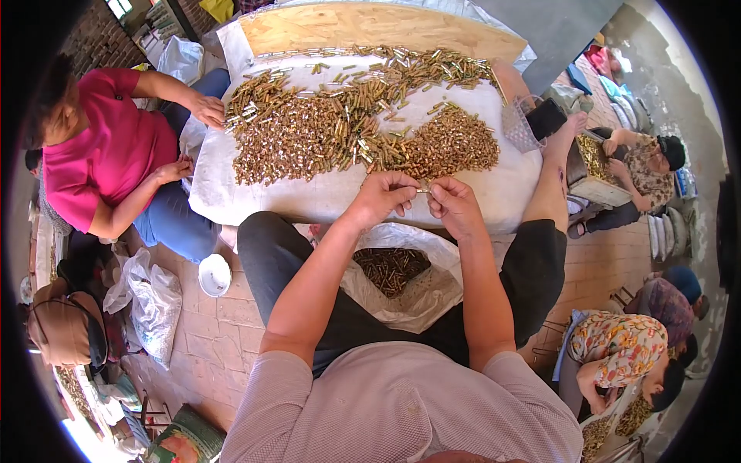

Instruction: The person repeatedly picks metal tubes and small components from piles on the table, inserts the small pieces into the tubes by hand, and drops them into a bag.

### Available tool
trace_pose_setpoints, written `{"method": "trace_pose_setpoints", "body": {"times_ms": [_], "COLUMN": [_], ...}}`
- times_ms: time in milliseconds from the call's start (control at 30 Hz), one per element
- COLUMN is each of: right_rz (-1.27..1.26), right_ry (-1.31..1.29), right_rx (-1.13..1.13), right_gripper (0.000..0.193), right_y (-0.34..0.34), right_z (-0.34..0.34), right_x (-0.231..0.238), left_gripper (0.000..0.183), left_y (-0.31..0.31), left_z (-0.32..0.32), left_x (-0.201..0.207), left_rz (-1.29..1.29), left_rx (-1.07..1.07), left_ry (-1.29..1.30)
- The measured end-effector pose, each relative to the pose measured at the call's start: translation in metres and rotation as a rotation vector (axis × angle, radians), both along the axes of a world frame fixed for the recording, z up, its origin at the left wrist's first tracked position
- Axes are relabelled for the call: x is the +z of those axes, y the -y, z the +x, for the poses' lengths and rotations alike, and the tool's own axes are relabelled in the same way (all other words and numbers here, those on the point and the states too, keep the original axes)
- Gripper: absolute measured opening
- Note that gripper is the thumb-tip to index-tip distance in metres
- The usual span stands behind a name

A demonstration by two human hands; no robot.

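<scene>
Both my hands meet just past the table's near edge, fingertips almost touching. A small gold-coloured metal piece (422, 189) is pinched between them; its exact kind is too small to tell. My left hand (384, 198) is closed on its left end, my right hand (455, 205) on its right end. Just beyond lie a heap of small copper-coloured metal parts (455, 144) and a wider heap of similar parts (284, 140). Slim gold-coloured metal cylinders (428, 71) lie across the far side. Below my hands, a white sack (434, 307) stands open between my legs, holding many slim dark metal pieces (390, 270).
A white-covered table (220, 181) carries the heaps, with a wooden board (370, 27) along its far edge. At left sits a person in pink (116, 139), one hand at the table. A phone (546, 118) and clear basket (521, 127) are at right. A white bowl (214, 275) stands on the floor.
</scene>
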State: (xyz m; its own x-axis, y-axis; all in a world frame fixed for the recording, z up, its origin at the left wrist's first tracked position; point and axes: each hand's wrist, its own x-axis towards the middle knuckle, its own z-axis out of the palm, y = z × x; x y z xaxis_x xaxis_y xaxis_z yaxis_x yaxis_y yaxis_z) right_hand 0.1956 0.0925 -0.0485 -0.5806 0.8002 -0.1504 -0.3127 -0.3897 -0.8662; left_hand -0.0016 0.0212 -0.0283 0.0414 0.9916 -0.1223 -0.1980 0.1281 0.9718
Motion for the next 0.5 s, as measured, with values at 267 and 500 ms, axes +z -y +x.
{"method": "trace_pose_setpoints", "body": {"times_ms": [267,500], "right_rz": [-0.070,-0.103], "right_ry": [-0.092,-0.110], "right_rx": [0.045,0.034], "right_gripper": [0.014,0.013], "right_y": [-0.001,0.001], "right_z": [0.000,-0.003], "right_x": [-0.011,-0.015], "left_gripper": [0.014,0.011], "left_y": [0.000,-0.001], "left_z": [0.000,0.005], "left_x": [-0.002,-0.006], "left_rz": [0.054,0.073], "left_rx": [-0.023,0.003], "left_ry": [-0.070,-0.035]}}
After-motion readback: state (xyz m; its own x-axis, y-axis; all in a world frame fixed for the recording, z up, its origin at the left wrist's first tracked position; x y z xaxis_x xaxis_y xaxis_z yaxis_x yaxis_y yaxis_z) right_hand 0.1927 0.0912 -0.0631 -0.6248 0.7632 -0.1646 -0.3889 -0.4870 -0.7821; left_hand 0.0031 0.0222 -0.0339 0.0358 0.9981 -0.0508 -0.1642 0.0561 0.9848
